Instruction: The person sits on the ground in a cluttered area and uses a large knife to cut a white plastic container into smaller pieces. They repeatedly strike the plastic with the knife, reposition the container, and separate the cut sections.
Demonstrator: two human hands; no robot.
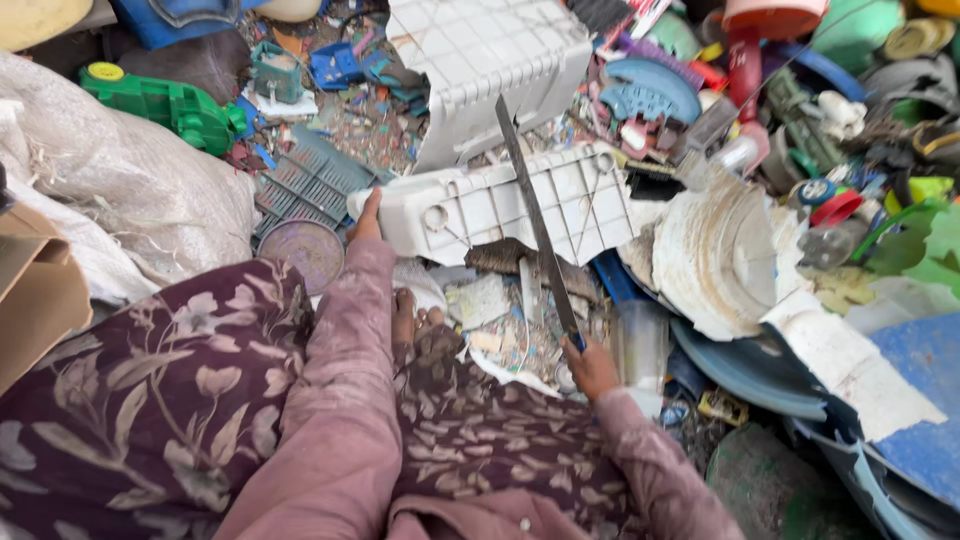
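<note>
While gripped: white crate point(500, 205) by L hand point(366, 222), blade point(535, 225) by R hand point(590, 367).

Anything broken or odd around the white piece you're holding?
Yes. The white ribbed plastic panel under the left hand has a jagged broken lower edge. The right hand holds a long blade across it. Plastic fragments litter the ground.

A long flat blade point(535, 220) is gripped at its handle by the right hand point(590, 365) and laid across a broken white plastic crate piece point(500, 205). The piece's left end is held by the left hand point(367, 220). Mixed plastic scrap point(760, 90) is heaped around; a green toy point(165, 103) lies at upper left.
</note>
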